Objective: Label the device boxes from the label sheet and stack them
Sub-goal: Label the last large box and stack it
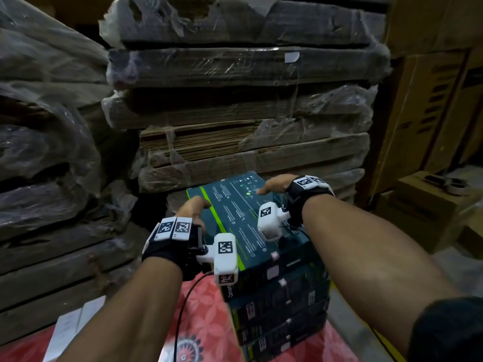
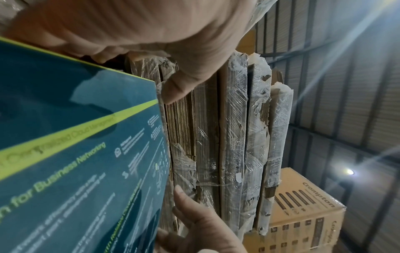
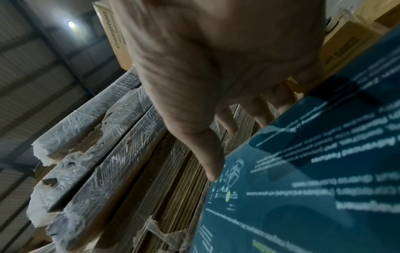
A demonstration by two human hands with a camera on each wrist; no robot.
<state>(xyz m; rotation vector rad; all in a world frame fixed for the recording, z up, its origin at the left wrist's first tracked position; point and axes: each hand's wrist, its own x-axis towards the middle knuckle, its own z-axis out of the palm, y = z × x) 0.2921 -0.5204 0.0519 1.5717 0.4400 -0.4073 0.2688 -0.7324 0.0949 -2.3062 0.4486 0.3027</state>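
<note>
The top device box (image 1: 235,215), dark teal with a lime-green stripe and white print, lies flat on a stack of device boxes (image 1: 279,304) of the same kind. The stack stands on a surface covered with a red floral cloth (image 1: 206,309), toward the cloth's right edge and just in front of the wrapped cardboard bundles (image 1: 243,108).

The left hand (image 1: 192,209) grips the top box at its far left corner: the thumb lies on the printed face and the fingers (image 2: 177,92) curl down over the edge. The right hand (image 1: 277,185) holds the far right corner, thumb pressed on the top face near the small diagram, fingers (image 3: 225,118) bent over the far side. Both hands are clamped on the same box, one at each far corner.

The side faces of the stacked boxes carry small pale labels (image 1: 273,270), one above another. White sheets (image 1: 70,327) lie at the cloth's left edge; whether they are the label sheet cannot be told. A black cable (image 1: 183,307) hangs from the left wrist across the cloth. Brown cartons (image 1: 431,199) stand to the right of the stack.
</note>
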